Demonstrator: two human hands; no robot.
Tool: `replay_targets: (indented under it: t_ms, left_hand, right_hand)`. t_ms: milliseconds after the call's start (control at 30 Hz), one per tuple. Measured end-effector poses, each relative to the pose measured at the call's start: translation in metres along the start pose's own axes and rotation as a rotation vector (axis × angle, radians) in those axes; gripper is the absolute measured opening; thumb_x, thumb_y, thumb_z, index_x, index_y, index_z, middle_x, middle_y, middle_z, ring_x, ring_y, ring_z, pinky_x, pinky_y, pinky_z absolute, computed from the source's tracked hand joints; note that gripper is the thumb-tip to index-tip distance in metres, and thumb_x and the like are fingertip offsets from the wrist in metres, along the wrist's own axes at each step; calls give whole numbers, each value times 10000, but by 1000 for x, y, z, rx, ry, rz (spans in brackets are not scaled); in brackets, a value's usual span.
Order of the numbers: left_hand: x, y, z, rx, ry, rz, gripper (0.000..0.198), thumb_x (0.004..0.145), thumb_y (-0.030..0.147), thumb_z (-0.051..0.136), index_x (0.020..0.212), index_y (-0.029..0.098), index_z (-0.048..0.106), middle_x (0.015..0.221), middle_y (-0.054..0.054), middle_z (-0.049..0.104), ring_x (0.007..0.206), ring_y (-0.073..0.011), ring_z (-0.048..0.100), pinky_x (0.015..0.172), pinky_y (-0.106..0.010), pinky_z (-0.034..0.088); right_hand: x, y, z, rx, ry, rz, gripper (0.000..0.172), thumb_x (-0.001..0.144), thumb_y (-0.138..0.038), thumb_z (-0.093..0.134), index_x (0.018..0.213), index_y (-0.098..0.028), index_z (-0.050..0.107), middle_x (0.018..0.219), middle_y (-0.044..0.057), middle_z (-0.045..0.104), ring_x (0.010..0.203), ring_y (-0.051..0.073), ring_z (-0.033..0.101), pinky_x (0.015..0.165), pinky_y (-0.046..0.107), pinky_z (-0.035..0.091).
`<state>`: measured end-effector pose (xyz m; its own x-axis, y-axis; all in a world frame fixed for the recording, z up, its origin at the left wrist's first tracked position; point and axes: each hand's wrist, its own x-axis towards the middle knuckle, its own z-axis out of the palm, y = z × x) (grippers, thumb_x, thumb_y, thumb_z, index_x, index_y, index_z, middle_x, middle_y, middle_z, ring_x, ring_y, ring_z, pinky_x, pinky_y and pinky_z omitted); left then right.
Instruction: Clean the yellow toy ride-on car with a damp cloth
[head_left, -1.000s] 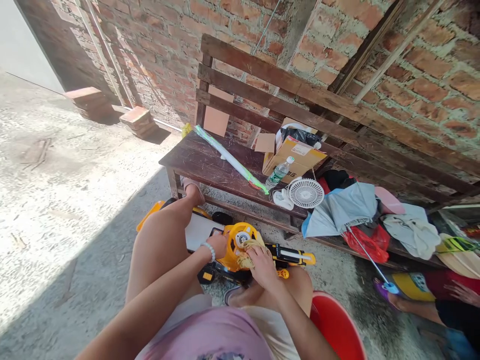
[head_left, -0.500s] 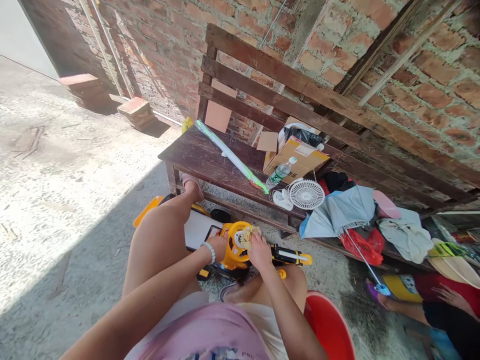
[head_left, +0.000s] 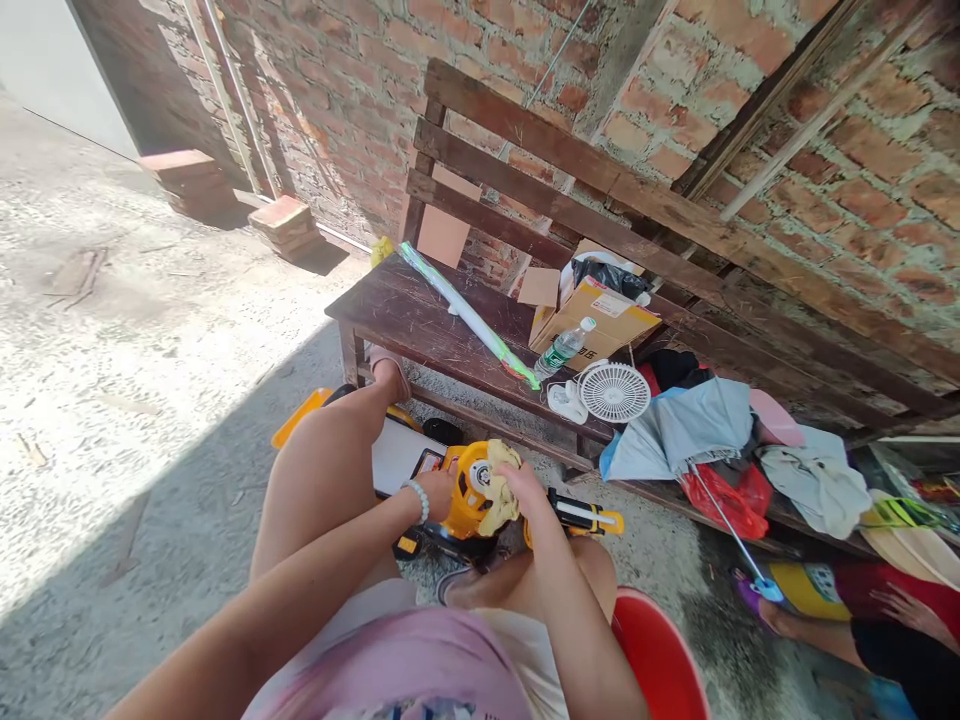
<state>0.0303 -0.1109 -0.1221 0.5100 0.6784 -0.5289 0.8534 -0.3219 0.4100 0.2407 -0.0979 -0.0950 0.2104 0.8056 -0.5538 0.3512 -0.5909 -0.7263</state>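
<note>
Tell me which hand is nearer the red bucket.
Right: the right hand, on the cloth, is forward-left of the red bucket; the left hand is farther left.

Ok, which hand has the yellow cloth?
The right hand, bare-wristed, holds the yellow cloth on the steering wheel; the left hand, wearing a beaded bracelet, shows no cloth.

steering wheel (head_left: 470,511) partly behind cloth (head_left: 501,497), red bucket (head_left: 664,650) cut off below

harsh daylight on the left bleaches the concrete floor (head_left: 187,300) nearly white, up to a hard diagonal shadow edge. the yellow toy vehicle (head_left: 459,518) and the tabletop (head_left: 375,308) sit in softer shade; wide-angle distortion stretches shapes toward the borders.
</note>
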Motion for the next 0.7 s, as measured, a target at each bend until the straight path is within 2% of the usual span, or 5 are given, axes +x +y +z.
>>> replay_targets:
  t_ms: [100,233,400,600,700]
  left_hand:
    - [3,1,2,24,-18,-3,882,947,297,570,1703,-16,240,1435,-308,676,1316,-398,674,1062,-462,558]
    - [3,2,1,39,-39,11,892,953,308,559,1706,-30,219,1437,-312,670,1288,-403,684,1024,-472,579]
    - [2,4,-3,30,-95,1,937,948,338,599,1733,28,192,1401,-302,688,1206,-414,711,951,-476,595]
    - [0,6,-4,28,-87,-25,943,940,316,635,1732,33,210,1402,-300,695,1209,-420,714,988,-494,599]
    - [1,6,-3,50,-94,-10,945,940,310,628,1732,26,197,1426,-305,681,1246,-421,701,1005,-494,595]
  right_hand:
    - [7,-1,12,-45,74,-1,309,674,-266,689,980,-237,649,885,39,771,768,221,738,665,301,598]
    - [-2,27,18,20,141,-214,405,705,-372,651,1091,-249,649,1089,82,809,1003,257,762,871,354,630]
    - [-7,43,-18,96,218,-409,710,768,-479,645,1419,-209,556,1389,169,732,1247,327,715,1107,505,561]
    - [3,26,-50,-599,-61,-514,629,724,-213,680,1351,-251,667,1687,116,493,1600,377,386,1278,558,373]
    - [-6,31,-41,-910,-209,-475,543,730,-94,654,1257,-223,677,1771,117,363,1581,358,414,1250,517,398]
